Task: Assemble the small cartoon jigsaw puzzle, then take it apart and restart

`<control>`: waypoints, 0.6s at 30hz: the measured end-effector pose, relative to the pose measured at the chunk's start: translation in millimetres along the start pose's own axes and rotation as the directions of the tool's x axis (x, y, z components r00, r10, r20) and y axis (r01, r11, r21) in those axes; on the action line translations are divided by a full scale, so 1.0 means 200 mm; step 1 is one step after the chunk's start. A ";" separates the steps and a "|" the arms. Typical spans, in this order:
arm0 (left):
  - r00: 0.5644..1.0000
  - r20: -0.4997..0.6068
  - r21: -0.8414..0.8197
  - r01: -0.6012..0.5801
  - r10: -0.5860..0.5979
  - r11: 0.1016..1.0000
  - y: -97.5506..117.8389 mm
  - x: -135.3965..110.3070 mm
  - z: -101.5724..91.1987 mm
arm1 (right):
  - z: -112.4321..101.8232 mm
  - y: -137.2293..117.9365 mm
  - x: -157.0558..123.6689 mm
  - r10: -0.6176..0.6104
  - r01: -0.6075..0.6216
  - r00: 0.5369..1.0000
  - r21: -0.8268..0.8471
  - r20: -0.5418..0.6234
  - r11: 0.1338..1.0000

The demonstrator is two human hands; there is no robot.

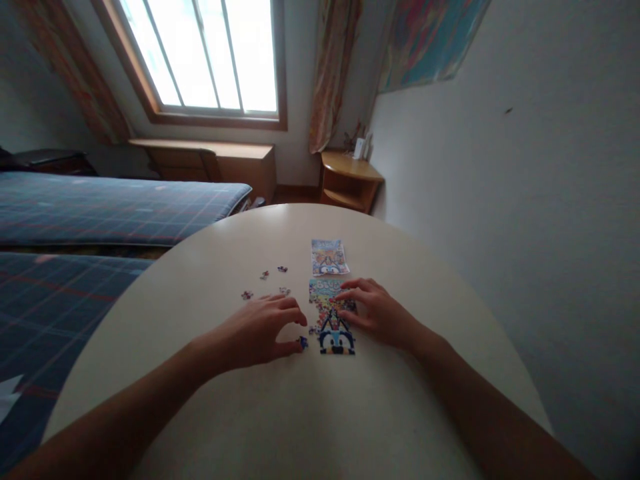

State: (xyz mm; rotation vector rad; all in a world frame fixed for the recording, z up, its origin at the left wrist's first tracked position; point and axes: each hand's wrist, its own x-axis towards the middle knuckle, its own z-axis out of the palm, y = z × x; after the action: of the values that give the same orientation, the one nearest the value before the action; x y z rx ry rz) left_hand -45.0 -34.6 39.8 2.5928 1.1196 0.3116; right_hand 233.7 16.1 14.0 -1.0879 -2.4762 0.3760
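Partly assembled puzzle (pixel 336 341) flat on round table (pixel 350 413), its left edge ragged; just left of it, left hand (pixel 273 327) lies low, thumb and fingers parted, thumb tip at a small blue piece (pixel 303 343), whether touching cannot be told, while right hand (pixel 379 312) reaches over the puzzle's right edge, fingers curved and spread. Farther left of the puzzle, scattered loose pieces (pixel 247 295); just beyond its top edge, a creased picture sheet (pixel 329 257). Well beyond the puzzle, a corner shelf (pixel 350 165), and, to its far left, a window (pixel 200 53).
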 end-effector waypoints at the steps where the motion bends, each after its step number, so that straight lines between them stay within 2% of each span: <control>1: 1.000 0.015 0.009 0.007 -0.007 1.000 0.01 0.01 0.01 | 0.00 0.00 0.00 0.002 -0.002 1.000 0.000 0.001 1.000; 7: 0.994 0.070 0.016 0.080 -0.081 0.997 0.03 0.03 0.03 | -0.01 0.01 -0.01 -0.002 0.002 1.000 -0.002 -0.012 1.000; 12: 0.975 -0.043 0.108 0.220 -0.217 0.969 -0.03 0.03 0.04 | 0.00 0.02 0.00 -0.013 0.013 1.000 -0.004 -0.011 1.000; 18: 0.970 -0.232 0.111 0.097 -0.070 0.989 -0.17 0.02 0.08 | 0.00 0.03 0.00 -0.030 0.030 0.999 -0.004 -0.014 1.000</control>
State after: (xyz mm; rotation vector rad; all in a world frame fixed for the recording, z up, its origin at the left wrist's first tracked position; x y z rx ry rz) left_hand -60.0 -12.4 13.3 2.6567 1.3609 0.5494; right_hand 237.0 19.9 11.3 -1.0501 -2.4788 0.3539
